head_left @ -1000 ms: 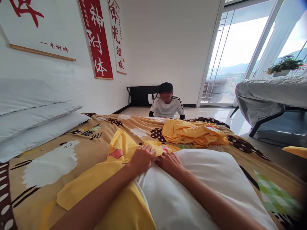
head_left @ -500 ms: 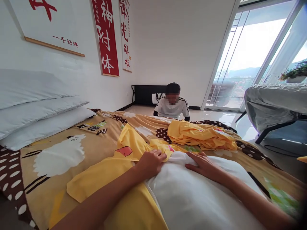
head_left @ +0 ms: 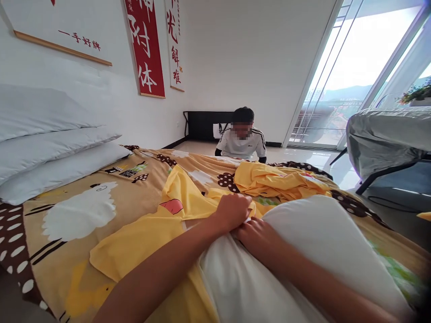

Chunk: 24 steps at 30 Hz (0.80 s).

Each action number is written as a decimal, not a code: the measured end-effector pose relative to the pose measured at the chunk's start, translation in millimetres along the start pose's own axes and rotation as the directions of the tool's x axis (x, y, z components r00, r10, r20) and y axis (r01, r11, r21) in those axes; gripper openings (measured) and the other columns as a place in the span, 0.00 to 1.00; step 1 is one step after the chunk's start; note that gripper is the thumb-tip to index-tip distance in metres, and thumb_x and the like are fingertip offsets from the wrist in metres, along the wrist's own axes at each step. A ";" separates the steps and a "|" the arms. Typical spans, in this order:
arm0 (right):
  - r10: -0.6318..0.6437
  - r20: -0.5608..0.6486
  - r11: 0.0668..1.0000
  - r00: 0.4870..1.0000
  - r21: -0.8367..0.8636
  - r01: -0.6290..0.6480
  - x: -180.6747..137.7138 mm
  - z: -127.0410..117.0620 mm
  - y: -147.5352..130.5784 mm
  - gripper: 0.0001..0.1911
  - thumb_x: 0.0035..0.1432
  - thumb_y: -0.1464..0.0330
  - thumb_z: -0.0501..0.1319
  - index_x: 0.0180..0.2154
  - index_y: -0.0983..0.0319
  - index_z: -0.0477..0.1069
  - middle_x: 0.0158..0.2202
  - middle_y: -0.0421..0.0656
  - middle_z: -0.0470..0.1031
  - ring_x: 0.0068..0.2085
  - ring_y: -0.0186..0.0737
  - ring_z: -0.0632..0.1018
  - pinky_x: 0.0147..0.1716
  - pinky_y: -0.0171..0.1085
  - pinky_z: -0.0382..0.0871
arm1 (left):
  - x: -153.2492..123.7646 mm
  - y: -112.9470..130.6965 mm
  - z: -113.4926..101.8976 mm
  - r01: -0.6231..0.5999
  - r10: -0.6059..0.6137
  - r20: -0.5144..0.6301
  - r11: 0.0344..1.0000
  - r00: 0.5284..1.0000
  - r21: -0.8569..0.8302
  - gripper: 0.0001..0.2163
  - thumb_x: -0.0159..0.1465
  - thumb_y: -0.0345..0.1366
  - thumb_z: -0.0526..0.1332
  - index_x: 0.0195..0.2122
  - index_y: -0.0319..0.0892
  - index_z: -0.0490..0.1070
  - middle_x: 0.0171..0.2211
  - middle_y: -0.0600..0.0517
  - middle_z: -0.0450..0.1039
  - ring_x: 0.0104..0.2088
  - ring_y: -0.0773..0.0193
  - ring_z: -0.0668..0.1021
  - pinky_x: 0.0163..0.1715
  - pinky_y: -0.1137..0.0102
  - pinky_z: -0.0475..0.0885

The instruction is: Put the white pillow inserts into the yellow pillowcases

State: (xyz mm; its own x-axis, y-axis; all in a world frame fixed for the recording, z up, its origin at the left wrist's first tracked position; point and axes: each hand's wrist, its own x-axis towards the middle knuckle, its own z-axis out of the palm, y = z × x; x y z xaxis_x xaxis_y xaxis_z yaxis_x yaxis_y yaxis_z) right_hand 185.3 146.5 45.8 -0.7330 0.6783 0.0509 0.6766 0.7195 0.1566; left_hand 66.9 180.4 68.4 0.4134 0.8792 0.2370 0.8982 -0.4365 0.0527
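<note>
A white pillow (head_left: 306, 226) lies in front of me, with its near part creased and its right corner raised. Beside and partly under it spreads a yellow pillowcase (head_left: 141, 237) with a pink patch. My left hand (head_left: 235, 211) is closed on the pillowcase's edge, at the far side of the pillow. Right beside it, my right hand (head_left: 258, 235) is closed on a fold of the white pillow and presses down into it. The fingertips of both hands are partly hidden.
The bed cover (head_left: 134, 202) is tan with sheep and dotted patches. Several white pillows (head_left: 60, 148) are stacked at left. Another crumpled yellow cloth (head_left: 279, 177) lies farther off. A person (head_left: 242, 139) sits low beyond the bed. A plastic-covered piece of furniture (head_left: 387, 139) stands at right.
My right hand has moved left and closed on the pillow, drawing it into creases. My left hand has shifted right, next to it. The pillow's right corner has risen.
</note>
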 end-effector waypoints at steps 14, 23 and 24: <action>0.124 0.012 0.903 0.992 0.412 -0.118 -6.6 -23.3 79.1 0.17 0.58 0.58 0.54 0.44 0.57 0.74 0.42 0.47 0.76 0.43 0.46 0.76 0.46 0.44 0.66 | -61.6 -13.5 7.4 -0.097 0.099 0.051 0.994 0.994 -0.047 0.07 0.66 0.36 0.48 0.39 0.44 0.64 0.35 0.52 0.74 0.35 0.60 0.77 0.31 0.69 0.70; 0.279 0.062 0.817 0.958 0.509 -0.271 62.6 7.7 85.7 0.34 0.63 0.50 0.43 0.64 0.63 0.53 0.60 0.52 0.65 0.60 0.51 0.66 0.59 0.53 0.54 | -88.3 9.8 -6.9 -0.252 0.256 0.058 0.965 0.965 -0.075 0.08 0.66 0.35 0.47 0.38 0.42 0.64 0.36 0.48 0.72 0.35 0.58 0.74 0.33 0.66 0.70; 0.217 0.084 0.812 0.973 0.537 -0.227 65.0 14.4 83.3 0.35 0.63 0.49 0.42 0.63 0.63 0.56 0.58 0.52 0.67 0.58 0.50 0.68 0.57 0.50 0.59 | -90.5 7.9 -10.9 -0.242 0.251 0.079 0.964 0.965 -0.110 0.08 0.66 0.34 0.48 0.38 0.42 0.65 0.37 0.48 0.72 0.36 0.58 0.74 0.34 0.67 0.70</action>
State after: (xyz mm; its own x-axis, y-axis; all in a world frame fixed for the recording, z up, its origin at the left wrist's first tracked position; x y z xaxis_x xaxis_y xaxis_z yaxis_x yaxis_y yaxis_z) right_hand 195.0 252.7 47.9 -0.5602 0.8284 0.0011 0.7537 0.5102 -0.4143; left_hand 35.0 95.3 58.0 0.6361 0.7537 0.1653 0.7495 -0.6544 0.0998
